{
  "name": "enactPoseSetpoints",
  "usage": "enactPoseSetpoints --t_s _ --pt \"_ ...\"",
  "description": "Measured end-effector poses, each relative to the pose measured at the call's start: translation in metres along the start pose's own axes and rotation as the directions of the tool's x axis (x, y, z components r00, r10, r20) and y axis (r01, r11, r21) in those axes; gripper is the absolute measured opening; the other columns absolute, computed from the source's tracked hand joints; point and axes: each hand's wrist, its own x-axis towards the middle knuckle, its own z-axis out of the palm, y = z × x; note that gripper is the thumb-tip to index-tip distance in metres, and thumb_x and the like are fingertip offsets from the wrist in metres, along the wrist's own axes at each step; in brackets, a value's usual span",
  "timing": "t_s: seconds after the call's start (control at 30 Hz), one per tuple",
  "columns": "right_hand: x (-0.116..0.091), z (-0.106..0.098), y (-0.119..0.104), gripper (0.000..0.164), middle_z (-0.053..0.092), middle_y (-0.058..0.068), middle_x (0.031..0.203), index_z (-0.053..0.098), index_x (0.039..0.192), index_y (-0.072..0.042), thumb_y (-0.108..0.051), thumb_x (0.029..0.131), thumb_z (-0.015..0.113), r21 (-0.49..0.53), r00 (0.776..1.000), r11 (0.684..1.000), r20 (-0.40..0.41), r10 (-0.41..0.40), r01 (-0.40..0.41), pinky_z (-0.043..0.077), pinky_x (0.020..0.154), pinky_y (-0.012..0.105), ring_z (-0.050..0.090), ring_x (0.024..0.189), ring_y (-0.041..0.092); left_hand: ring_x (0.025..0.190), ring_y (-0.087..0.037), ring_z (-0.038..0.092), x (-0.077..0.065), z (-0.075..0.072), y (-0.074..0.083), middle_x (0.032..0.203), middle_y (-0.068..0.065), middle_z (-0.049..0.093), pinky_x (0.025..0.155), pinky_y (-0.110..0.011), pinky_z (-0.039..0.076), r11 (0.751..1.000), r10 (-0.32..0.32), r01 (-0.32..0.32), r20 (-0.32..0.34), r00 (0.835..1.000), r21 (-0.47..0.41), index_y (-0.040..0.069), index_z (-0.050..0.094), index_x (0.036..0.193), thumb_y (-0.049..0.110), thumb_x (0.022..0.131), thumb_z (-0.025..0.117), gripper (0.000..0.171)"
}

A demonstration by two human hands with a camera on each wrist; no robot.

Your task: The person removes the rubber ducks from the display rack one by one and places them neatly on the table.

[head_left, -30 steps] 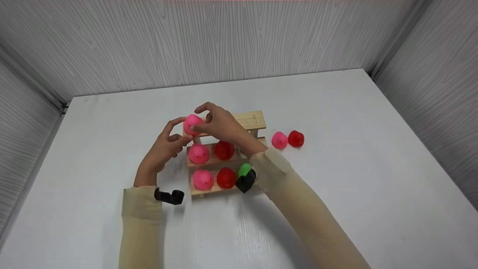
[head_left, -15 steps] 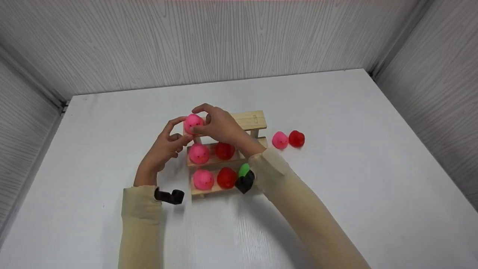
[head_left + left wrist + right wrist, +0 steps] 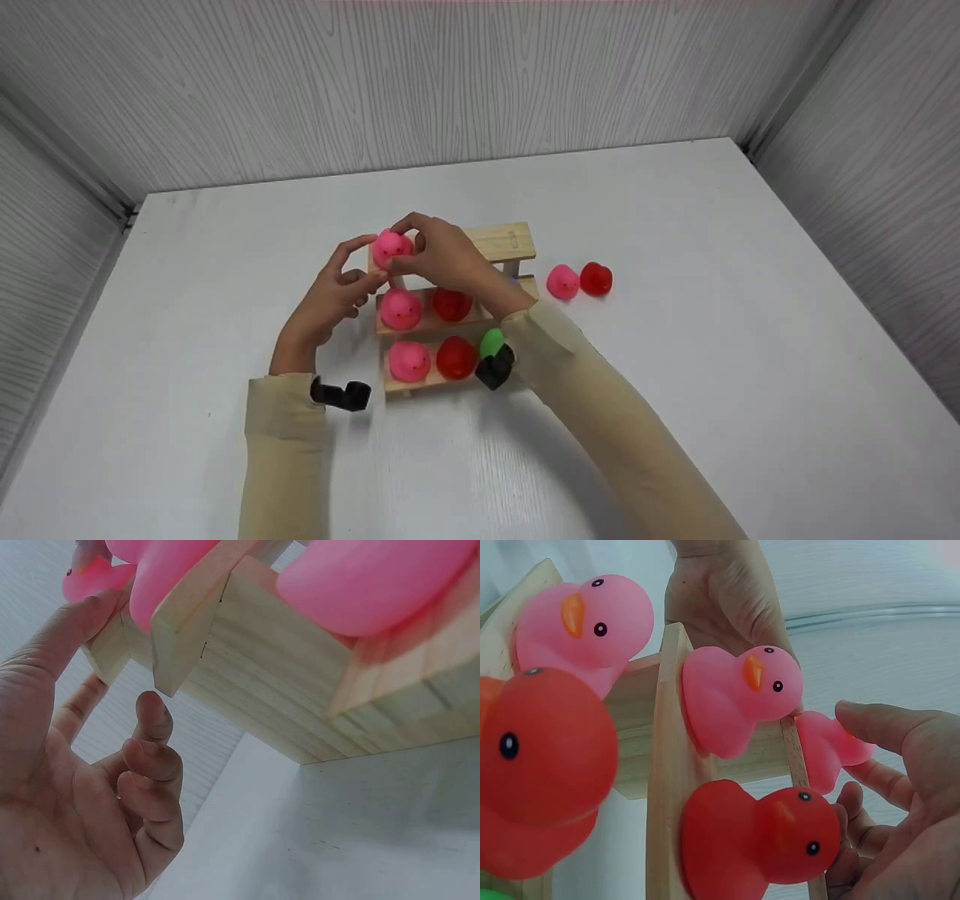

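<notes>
A pink rubber duck sits at the left end of the top tier of a stepped wooden rack. My right hand pinches this duck between thumb and fingers; the right wrist view shows the thumb against the duck's head. My left hand spans the left end of the same tier. In the left wrist view its thumb lies on the board's front edge and the index finger reaches behind; the other fingers curl below. Pink ducks and red ducks stand on the lower tiers.
A green duck on the bottom tier is partly hidden by the right wrist's camera. On the white table, right of the rack, lie a pink duck and a red duck. Wood-grain panels enclose the table.
The top duck has turned slightly and shifted a little rightward under my right hand, whose index finger has come down onto it. My left hand has stayed nearly still.
</notes>
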Motion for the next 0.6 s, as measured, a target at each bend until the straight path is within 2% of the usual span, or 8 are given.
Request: enactPoseSetpoints --t_s 0.23,0.6 --pt "-0.001 -0.004 0.003 0.044 0.058 0.006 0.096 0.053 0.130 -0.013 -0.023 0.090 0.069 0.060 1.000 0.998 -0.014 0.025 -0.024 0.045 0.067 0.020 0.051 0.081 0.012 0.068 -0.011 0.039 -0.001 0.000 0.001 0.085 -0.002 0.054 0.056 -0.022 0.033 1.000 -0.020 0.020 -0.007 1.000 0.018 0.034 0.029 0.147 0.036 0.093 0.063 0.065" --pt "-0.011 -0.024 0.017 0.039 0.056 0.006 0.096 0.057 0.126 -0.008 -0.019 0.090 0.068 0.145 0.999 0.989 -0.038 0.025 -0.019 0.046 0.070 0.021 0.051 0.083 0.014 0.069 -0.011 0.040 -0.002 0.001 0.002 0.084 -0.001 0.052 0.057 -0.023 0.032 1.000 -0.026 0.026 -0.018 1.000 0.016 0.031 0.027 0.149 0.034 0.093 0.063 0.067"
